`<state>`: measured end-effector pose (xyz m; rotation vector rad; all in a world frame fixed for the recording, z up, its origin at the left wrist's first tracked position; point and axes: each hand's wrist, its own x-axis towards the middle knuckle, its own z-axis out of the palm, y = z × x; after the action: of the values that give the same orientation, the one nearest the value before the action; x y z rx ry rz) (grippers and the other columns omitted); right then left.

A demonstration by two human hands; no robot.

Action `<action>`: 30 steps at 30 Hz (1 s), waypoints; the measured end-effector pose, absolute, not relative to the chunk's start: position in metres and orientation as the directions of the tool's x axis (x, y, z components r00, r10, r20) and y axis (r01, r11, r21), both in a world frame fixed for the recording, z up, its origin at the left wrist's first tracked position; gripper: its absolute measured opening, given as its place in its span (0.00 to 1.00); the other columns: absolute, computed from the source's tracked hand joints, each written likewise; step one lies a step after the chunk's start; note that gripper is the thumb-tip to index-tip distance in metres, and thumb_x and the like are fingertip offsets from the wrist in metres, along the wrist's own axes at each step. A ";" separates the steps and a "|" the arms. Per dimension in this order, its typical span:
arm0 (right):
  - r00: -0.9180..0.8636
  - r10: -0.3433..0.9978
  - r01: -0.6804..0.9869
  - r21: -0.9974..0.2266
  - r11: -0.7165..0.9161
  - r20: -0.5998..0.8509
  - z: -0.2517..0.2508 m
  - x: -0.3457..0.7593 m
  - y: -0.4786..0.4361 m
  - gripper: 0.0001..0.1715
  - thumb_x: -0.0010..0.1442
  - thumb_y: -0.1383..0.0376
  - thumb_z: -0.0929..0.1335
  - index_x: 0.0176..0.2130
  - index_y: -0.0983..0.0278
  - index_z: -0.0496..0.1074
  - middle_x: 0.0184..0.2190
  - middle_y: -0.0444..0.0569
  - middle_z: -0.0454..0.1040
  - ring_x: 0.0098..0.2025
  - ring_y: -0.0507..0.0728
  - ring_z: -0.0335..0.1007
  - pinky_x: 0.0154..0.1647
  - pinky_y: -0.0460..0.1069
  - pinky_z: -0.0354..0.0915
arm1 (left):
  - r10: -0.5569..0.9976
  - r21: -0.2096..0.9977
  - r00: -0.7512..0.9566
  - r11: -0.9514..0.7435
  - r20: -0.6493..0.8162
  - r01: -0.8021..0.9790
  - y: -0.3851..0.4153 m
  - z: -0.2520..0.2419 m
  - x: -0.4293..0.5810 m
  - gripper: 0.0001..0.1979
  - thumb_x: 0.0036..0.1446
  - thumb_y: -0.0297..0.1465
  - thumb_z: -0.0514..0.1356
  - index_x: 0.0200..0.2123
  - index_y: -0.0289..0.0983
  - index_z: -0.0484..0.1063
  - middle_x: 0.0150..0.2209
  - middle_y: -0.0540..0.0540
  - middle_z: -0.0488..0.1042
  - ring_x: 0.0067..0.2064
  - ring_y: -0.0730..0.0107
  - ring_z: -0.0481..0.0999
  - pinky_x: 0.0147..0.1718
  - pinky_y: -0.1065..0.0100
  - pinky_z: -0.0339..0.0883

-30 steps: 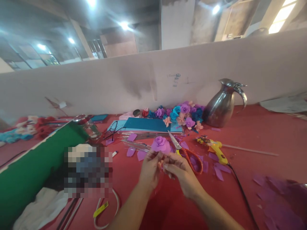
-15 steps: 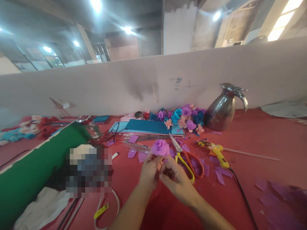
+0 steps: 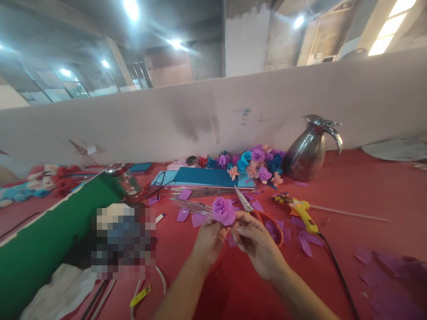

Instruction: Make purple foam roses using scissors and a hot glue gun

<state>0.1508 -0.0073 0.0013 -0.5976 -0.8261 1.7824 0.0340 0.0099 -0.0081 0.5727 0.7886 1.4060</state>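
Note:
A purple paper rose (image 3: pixel 223 210) is held up above the red table, its petals turned toward me. My left hand (image 3: pixel 211 238) is closed around its base from the left. From the right, my right hand (image 3: pixel 255 238) pinches at the flower's underside, thumb and fingers curled by the lower petals. Behind that hand lie scissors (image 3: pixel 244 198) with one red-orange handle loop showing. Purple paper petals (image 3: pixel 197 219) are scattered around the hands.
A yellow glue gun (image 3: pixel 303 216) with its cord lies at right, a steel jug (image 3: pixel 307 149) behind it. Finished paper flowers (image 3: pixel 256 162) are heaped beside blue sheets (image 3: pixel 207 176). Left are a glass jar (image 3: pixel 128 180), eyeglasses (image 3: pixel 160 184) and a green board (image 3: pixel 50 222).
The rose has tipped more toward me. My right hand has shifted slightly right and up to its lower petals, now covering the scissors' yellow handle.

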 end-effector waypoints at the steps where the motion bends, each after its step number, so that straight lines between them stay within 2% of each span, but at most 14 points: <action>1: -0.335 0.942 -0.602 -0.766 -0.227 -0.016 0.002 0.151 -0.008 0.11 0.49 0.66 0.68 0.36 0.64 0.72 0.21 0.40 0.62 0.19 0.46 0.51 0.18 0.43 0.46 | 0.989 0.762 -0.017 0.102 -0.147 -0.639 0.010 -0.008 0.034 0.09 0.33 0.27 0.71 0.20 0.36 0.74 0.22 0.51 0.75 0.26 0.74 0.71 0.28 0.72 0.65; 4: -0.329 0.944 -0.610 -0.759 -0.225 -0.016 0.002 0.151 -0.008 0.11 0.49 0.66 0.68 0.37 0.63 0.72 0.20 0.40 0.63 0.19 0.46 0.51 0.19 0.43 0.45 | 0.988 0.757 -0.025 0.101 -0.153 -0.645 0.011 -0.007 0.033 0.11 0.31 0.27 0.72 0.20 0.35 0.74 0.23 0.51 0.75 0.27 0.75 0.70 0.31 0.72 0.65; 13: -0.246 0.969 -0.552 -0.822 -0.140 0.000 -0.002 0.151 -0.006 0.17 0.52 0.64 0.68 0.44 0.62 0.71 0.20 0.38 0.61 0.19 0.46 0.50 0.19 0.43 0.46 | 0.985 0.747 0.052 0.160 -0.166 -0.645 0.011 -0.011 0.027 0.07 0.39 0.26 0.69 0.24 0.34 0.75 0.22 0.49 0.73 0.25 0.75 0.69 0.27 0.71 0.62; 17: -0.202 0.979 -0.496 -0.864 -0.092 0.011 -0.003 0.150 -0.006 0.15 0.52 0.64 0.69 0.42 0.62 0.72 0.21 0.39 0.62 0.19 0.46 0.50 0.19 0.43 0.47 | 0.977 0.716 0.069 0.193 -0.199 -0.671 0.012 -0.013 0.026 0.09 0.37 0.28 0.70 0.23 0.34 0.74 0.23 0.49 0.73 0.25 0.76 0.70 0.27 0.73 0.62; 21: -0.153 0.987 -0.388 -0.922 -0.016 0.047 -0.002 0.149 -0.005 0.14 0.49 0.60 0.71 0.37 0.62 0.75 0.26 0.43 0.68 0.20 0.46 0.51 0.19 0.44 0.50 | 0.972 0.692 0.077 0.213 -0.222 -0.690 0.012 -0.011 0.028 0.10 0.35 0.28 0.72 0.22 0.34 0.74 0.22 0.50 0.73 0.25 0.76 0.70 0.26 0.74 0.63; 24: -0.114 0.992 -0.344 -0.939 0.012 0.054 -0.004 0.148 -0.005 0.16 0.48 0.59 0.72 0.39 0.61 0.75 0.25 0.42 0.67 0.21 0.46 0.51 0.19 0.44 0.50 | 0.985 0.742 0.026 0.144 -0.169 -0.655 0.011 -0.010 0.030 0.10 0.35 0.28 0.71 0.24 0.35 0.75 0.23 0.50 0.74 0.26 0.75 0.70 0.28 0.73 0.63; 27: -0.113 0.993 -0.400 -0.916 -0.035 0.012 -0.006 0.148 -0.004 0.20 0.48 0.59 0.73 0.42 0.60 0.74 0.22 0.40 0.65 0.19 0.46 0.50 0.19 0.44 0.49 | 0.996 0.835 -0.061 0.019 -0.063 -0.550 0.010 -0.011 0.030 0.09 0.41 0.31 0.69 0.28 0.35 0.77 0.26 0.49 0.75 0.27 0.74 0.70 0.30 0.72 0.63; 30: -0.159 0.986 -0.466 -0.877 -0.116 -0.046 -0.006 0.149 -0.004 0.18 0.50 0.59 0.71 0.42 0.62 0.74 0.20 0.41 0.65 0.19 0.47 0.52 0.19 0.43 0.48 | 0.997 0.891 -0.082 -0.050 0.015 -0.451 0.010 -0.010 0.028 0.09 0.45 0.32 0.68 0.31 0.36 0.78 0.29 0.48 0.76 0.30 0.71 0.70 0.33 0.71 0.63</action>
<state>0.1486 -0.0038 -0.0063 -0.8200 -0.8904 1.5678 0.0282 0.0102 -0.0104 0.8411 0.8903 1.4748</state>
